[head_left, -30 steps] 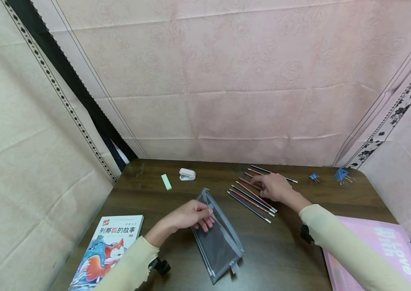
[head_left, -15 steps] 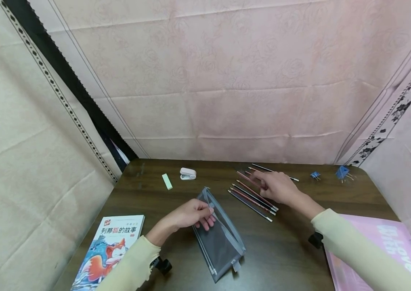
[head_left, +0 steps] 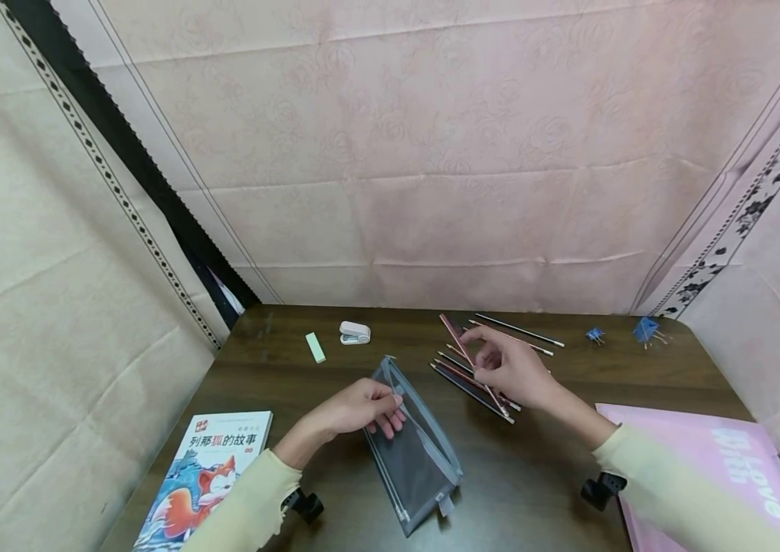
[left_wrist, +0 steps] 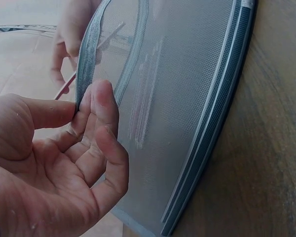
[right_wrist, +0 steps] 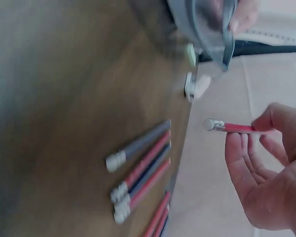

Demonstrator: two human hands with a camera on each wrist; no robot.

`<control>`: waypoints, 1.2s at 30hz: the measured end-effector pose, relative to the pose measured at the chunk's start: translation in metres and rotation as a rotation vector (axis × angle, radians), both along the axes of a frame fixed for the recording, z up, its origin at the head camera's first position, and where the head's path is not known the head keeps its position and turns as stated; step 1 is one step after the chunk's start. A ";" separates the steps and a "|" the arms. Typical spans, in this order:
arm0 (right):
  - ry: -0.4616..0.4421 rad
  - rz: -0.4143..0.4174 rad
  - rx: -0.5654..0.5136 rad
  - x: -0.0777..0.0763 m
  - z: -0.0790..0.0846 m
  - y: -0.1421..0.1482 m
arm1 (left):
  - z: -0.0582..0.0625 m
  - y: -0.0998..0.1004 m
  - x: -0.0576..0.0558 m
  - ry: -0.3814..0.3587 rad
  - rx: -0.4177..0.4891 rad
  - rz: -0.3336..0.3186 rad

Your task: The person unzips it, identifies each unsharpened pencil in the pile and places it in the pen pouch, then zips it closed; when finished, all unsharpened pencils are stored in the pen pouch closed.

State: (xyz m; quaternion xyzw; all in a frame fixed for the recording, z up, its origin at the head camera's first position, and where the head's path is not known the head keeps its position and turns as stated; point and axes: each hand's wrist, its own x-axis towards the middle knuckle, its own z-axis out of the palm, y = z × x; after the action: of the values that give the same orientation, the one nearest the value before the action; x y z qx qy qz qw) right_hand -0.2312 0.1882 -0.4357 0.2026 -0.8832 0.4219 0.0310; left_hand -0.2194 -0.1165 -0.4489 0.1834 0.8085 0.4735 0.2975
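My left hand (head_left: pixel 362 408) pinches the zippered edge of a grey mesh pencil case (head_left: pixel 411 460), whose mouth gapes toward the right in the left wrist view. Between thumb and fingers, my right hand (head_left: pixel 510 366) holds a red pencil (right_wrist: pixel 237 127) tilted above the table, its white eraser end toward the right wrist camera. Beneath that hand lies a row of several dark and red pencils (head_left: pixel 469 389), partly covered by the held one. Behind the hand are a black pencil (head_left: pixel 521 330) and another red pencil (head_left: pixel 528 345).
A white stapler (head_left: pixel 355 333) and a pale green eraser-like strip (head_left: pixel 316 347) lie at the back left. Two blue binder clips (head_left: pixel 647 331) sit at the back right. A picture book (head_left: pixel 205 479) is at left, a pink folder (head_left: pixel 721 468) at right. Cloth hangs behind the table.
My right hand has lifted the red pencil off the table and drawn it nearer, tilting it more steeply. The left hand still pinches the pencil case in the same place.
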 end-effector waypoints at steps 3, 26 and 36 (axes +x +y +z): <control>-0.104 -0.001 -0.200 0.008 -0.005 -0.011 | 0.000 0.000 0.000 0.000 0.000 -0.001; -0.476 0.052 -0.430 0.046 -0.035 -0.070 | -0.002 0.000 -0.004 0.006 0.004 -0.004; -0.506 0.103 -0.267 0.048 -0.032 -0.073 | -0.002 0.000 -0.002 0.001 0.004 -0.026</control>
State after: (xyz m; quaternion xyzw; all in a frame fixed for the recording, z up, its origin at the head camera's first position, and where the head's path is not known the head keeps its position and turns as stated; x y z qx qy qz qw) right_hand -0.1829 0.1152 -0.4676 0.1293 -0.7880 0.5727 -0.1854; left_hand -0.2218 -0.1163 -0.4504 0.1946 0.8054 0.4711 0.3027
